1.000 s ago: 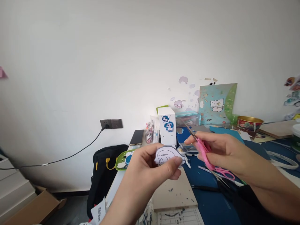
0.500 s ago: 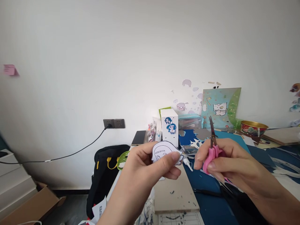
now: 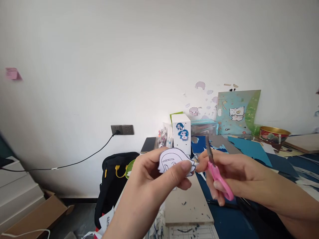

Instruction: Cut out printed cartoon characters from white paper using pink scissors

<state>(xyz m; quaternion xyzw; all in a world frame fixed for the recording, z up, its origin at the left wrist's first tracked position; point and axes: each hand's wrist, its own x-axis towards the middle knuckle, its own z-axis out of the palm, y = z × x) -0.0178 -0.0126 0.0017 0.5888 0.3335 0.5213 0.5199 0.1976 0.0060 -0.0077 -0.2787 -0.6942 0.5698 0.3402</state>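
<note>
My left hand (image 3: 159,179) pinches a paper cutout (image 3: 171,158) between thumb and fingers. The cutout is white with a dark edge and carries a line-drawn head with hair. Its right tip lies by the fingertips of my right hand (image 3: 231,169); whether they touch it I cannot tell. That right hand holds pink-handled scissors (image 3: 216,174), their dark blades pointing up and pressed together. Below the cutout is a pale board (image 3: 188,205) with small dark scraps on it.
A white box (image 3: 181,146) with two blue-haired figure stickers stands behind my hands. Blue paper sheets (image 3: 249,149) and a red-gold bowl (image 3: 274,134) are at the right. To the left sit a phone (image 3: 149,144) and a black backpack (image 3: 117,179). Paper scraps (image 3: 157,225) lie beside the board.
My right hand has moved left, up to the cutout's right tip. The scissors have turned, their pink handle now slanting down to the right. My left hand keeps its pinch on the cutout.
</note>
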